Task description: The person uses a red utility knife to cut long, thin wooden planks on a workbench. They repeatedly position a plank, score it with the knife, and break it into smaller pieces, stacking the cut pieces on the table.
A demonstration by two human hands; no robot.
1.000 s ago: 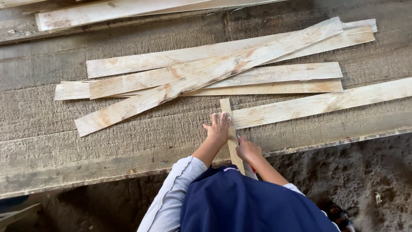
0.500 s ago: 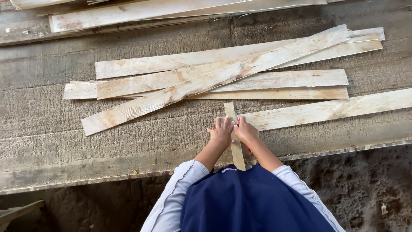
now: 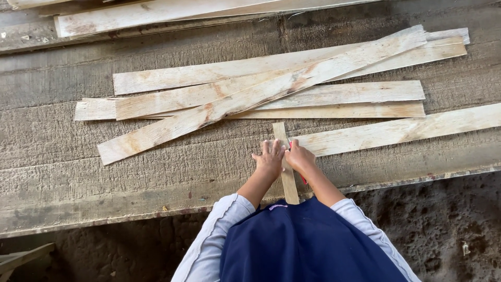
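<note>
I see my left hand [image 3: 270, 158] lying flat, fingers spread, on the short wooden strip [image 3: 286, 166] that runs near-to-far across the rough grey table [image 3: 62, 172]. My right hand [image 3: 298, 155] is curled beside it, fingers closed and pressing on the same strip, with something thin and red [image 3: 303, 178], perhaps a pencil, showing under the wrist; I cannot tell just how it is gripped. A second ago the right hand sat nearer the table's edge and apart from the left; it has since slid up until both hands touch at the strip's far part. I read that as the strip being pinned in place. The strip's far end reaches toward the long pale slat [image 3: 402, 129] stretching off to the right, and its near end overhangs the table edge. Farther off lies a loose pile of crossed slats [image 3: 261, 91].
</note>
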